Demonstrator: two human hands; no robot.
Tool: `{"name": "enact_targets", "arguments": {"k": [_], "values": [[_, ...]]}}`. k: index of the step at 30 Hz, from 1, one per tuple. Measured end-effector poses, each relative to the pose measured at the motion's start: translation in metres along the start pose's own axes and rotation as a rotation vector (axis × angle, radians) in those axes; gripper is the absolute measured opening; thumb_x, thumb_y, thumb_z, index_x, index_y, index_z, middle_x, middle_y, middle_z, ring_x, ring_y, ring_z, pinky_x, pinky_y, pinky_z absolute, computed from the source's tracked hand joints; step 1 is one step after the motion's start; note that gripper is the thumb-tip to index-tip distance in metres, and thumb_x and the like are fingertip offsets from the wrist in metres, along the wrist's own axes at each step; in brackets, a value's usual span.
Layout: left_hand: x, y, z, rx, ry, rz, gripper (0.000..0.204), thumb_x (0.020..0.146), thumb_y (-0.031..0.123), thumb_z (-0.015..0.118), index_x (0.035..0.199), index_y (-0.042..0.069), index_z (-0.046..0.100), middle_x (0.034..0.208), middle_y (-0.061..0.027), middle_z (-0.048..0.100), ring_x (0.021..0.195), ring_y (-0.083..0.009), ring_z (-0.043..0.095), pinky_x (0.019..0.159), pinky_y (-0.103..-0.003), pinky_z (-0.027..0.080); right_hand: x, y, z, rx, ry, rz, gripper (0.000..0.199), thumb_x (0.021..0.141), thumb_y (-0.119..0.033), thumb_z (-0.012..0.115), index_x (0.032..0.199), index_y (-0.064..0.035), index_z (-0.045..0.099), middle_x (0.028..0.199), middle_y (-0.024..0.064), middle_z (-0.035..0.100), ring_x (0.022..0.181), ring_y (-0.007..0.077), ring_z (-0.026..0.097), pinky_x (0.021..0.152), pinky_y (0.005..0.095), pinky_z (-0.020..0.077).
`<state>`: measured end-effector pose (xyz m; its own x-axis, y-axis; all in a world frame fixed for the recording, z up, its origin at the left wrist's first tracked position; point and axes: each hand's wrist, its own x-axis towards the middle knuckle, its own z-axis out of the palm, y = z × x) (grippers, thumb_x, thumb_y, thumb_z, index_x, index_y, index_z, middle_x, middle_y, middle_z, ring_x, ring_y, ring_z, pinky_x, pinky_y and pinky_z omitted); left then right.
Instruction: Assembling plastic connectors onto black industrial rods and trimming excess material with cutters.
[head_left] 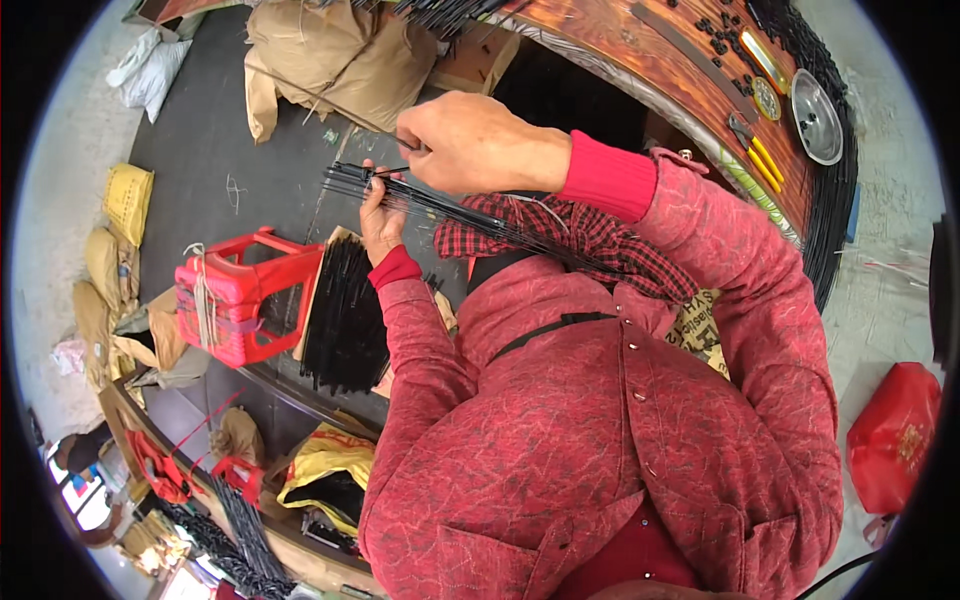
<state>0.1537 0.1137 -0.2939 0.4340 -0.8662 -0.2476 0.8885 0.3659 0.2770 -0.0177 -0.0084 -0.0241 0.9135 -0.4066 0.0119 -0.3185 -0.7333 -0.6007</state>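
My left hand [382, 218] is closed around a bundle of thin black rods [470, 212], near one end of it. The bundle slants down to the right across my lap, over a red-and-black checked cloth [560, 225]. Just above it my right hand [480, 140] makes a fist around a long thin dark rod [320, 100], which sticks out to the upper left. A short black band [390, 171] shows at the bundle's end, between the two hands. Whether my right fist also holds this band is hidden by its fingers.
At the upper right, a wooden table [610, 50] bears yellow-handled pliers [762, 160], a metal bowl [817, 115] and small black parts [720, 40]. A red plastic stool [245, 300] stands left, beside a pile of black rods [345, 320]. Brown sacks [340, 60] lie ahead.
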Motion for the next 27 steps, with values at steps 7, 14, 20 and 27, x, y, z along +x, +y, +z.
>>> {"name": "enact_targets", "arguments": {"k": [7,14,20,27], "values": [[0.004,-0.002,-0.04,-0.027,0.081,0.017,0.038,0.086,0.001,0.066,0.122,0.008,0.057,0.105,-0.006,0.065,0.096,-0.0196,0.061,0.096,-0.035,0.046,0.029,-0.029,0.012,-0.121,0.024,-0.05,0.016,0.074,-0.014,0.06,0.08,-0.0004,0.064,0.073,0.0226,0.064,0.073,0.0407,0.065,0.068,0.049,0.0505],[0.009,-0.007,-0.045,0.015,0.152,0.009,0.027,0.084,-0.003,0.064,0.11,0.004,0.064,0.108,-0.0041,0.068,0.101,-0.0187,0.063,0.094,-0.033,0.047,0.043,-0.028,0.015,-0.254,0.041,-0.147,0.014,0.076,-0.013,0.06,0.081,-0.0005,0.065,0.073,0.0215,0.065,0.072,0.0406,0.065,0.066,0.0491,0.0518],[0.008,0.004,-0.09,-0.133,0.255,0.029,0.015,0.083,0.001,0.068,0.097,0.006,0.067,0.097,-0.0036,0.068,0.088,-0.021,0.063,0.085,-0.035,0.05,0.06,-0.045,0.025,-0.218,0.079,-0.268,0.013,0.078,-0.015,0.061,0.082,-0.0038,0.066,0.071,0.0198,0.065,0.072,0.0391,0.065,0.066,0.0493,0.0512],[0.012,-0.01,-0.027,0.048,0.055,0.018,0.019,0.085,0.007,0.069,0.103,0.003,0.064,0.097,-0.0077,0.067,0.092,-0.027,0.062,0.089,-0.041,0.049,0.08,-0.031,0.031,-0.217,0.099,-0.289,0.017,0.083,-0.019,0.058,0.081,-0.0041,0.066,0.072,0.0186,0.065,0.074,0.0374,0.065,0.066,0.0479,0.051]]}}
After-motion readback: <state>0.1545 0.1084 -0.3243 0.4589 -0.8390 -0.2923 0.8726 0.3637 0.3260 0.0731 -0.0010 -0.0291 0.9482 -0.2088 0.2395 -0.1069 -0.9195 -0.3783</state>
